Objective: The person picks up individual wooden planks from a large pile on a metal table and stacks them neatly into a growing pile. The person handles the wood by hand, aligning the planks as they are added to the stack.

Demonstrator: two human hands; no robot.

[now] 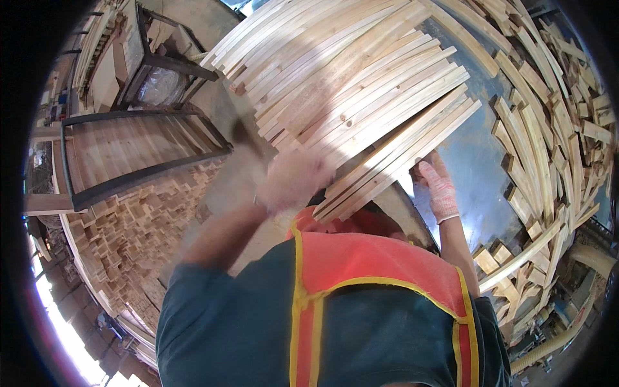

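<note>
Long pale wooden strips (380, 103) lie side by side in a broad layer in front of me, running from the near left toward the far right. Nearest to my body, a few strips (406, 155) sit slightly apart from the others, with a dark gap between. My left hand (296, 180), smeared by motion, is at the near left ends of the strips; its fingers cannot be made out. My right hand (438, 187), in a pinkish-white knit glove, is beside the nearest strips over the metal table (474, 148). Its fingers are curled, and what they hold, if anything, is hidden.
Many loose wood offcuts (535, 148) are heaped along the right side. At left stand a dark-framed rack (148, 119) with boards and a large stack of wood pieces showing their ends (129, 245). A ribbed hose (561, 329) runs at the lower right.
</note>
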